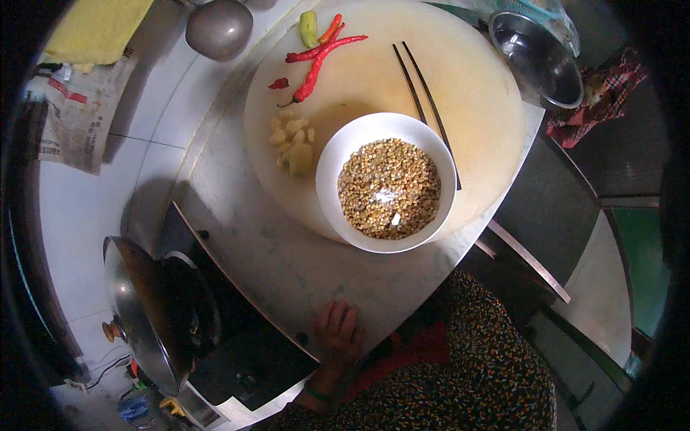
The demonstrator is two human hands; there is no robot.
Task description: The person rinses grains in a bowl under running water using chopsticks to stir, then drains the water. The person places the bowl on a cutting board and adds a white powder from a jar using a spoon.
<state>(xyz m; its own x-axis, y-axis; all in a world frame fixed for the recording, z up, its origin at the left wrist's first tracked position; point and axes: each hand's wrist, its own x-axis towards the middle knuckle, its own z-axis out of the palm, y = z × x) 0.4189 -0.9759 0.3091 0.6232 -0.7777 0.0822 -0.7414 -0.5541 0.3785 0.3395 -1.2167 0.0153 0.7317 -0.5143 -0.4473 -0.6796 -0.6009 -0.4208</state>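
Observation:
My left hand (338,331) rests palm down near the counter's front edge, fingers a little apart, holding nothing. My right hand is out of view. Before me a white bowl (329,178) of small brown-green grains or beans (388,172), with a white powdery patch on top, stands partly on a round pale cutting board (372,70). Black chopsticks (431,99) lie on the board, passing behind the bowl's right side. Left of the bowl are peeled garlic cloves (295,127) and a pale chunk (301,159). Above them lie wrinkled red chillies (312,75) and a short green vegetable piece (308,29).
A dark gas stove (237,345) stands at lower left, with a domed metal lid (143,312) tilted over a pan. A steel basin (533,59) sits beyond the board at right, beside a checked cloth (598,102). Newspaper (86,113) and a yellow cloth (97,32) are at upper left.

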